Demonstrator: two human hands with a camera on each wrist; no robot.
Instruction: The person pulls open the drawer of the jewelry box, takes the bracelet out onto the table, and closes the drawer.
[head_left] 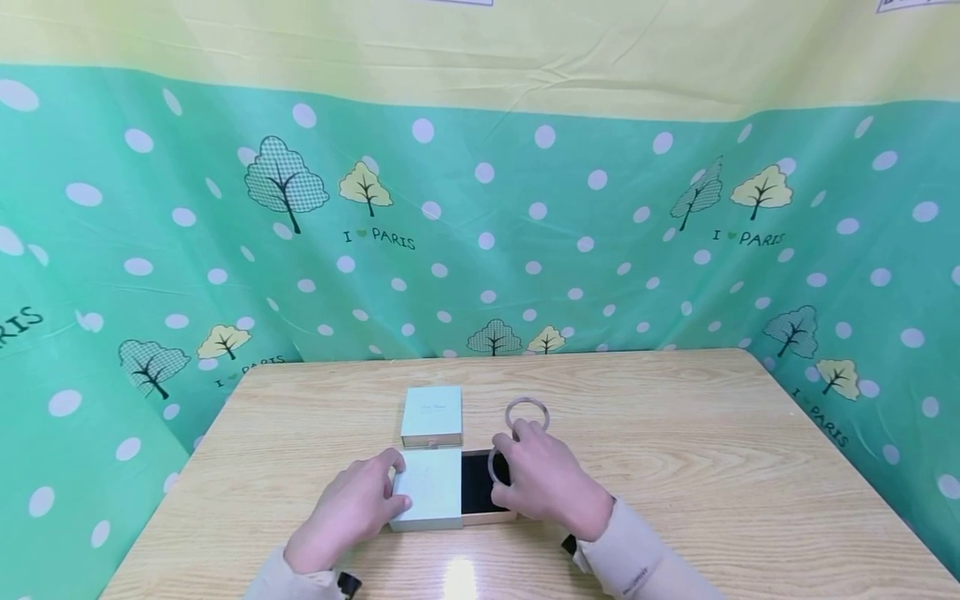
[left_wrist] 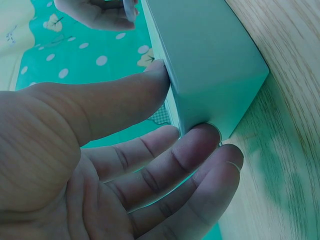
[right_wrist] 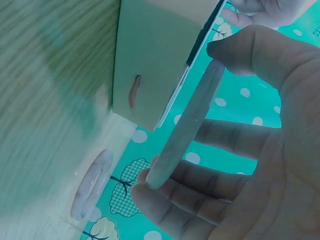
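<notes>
A pale blue drawer-style gift box (head_left: 429, 487) lies partly pulled open, its black-lined drawer (head_left: 474, 485) sticking out to the right. My left hand (head_left: 349, 505) holds the box's left end; in the left wrist view the thumb rests at the top edge of the box (left_wrist: 215, 50) and fingers touch the end wall. Above the drawer, my right hand (head_left: 546, 479) pinches a pale bangle (right_wrist: 187, 125) between thumb and fingers, tilted on edge. A second bangle (head_left: 527, 400) lies flat on the table behind the right hand. A small ribbon tab (right_wrist: 133, 92) shows on the drawer front.
Just behind the open box stands a smaller closed pale blue box (head_left: 432, 411). Both rest on a wood-grain table (head_left: 675, 450). A green dotted curtain (head_left: 525, 225) hangs along the back and both sides.
</notes>
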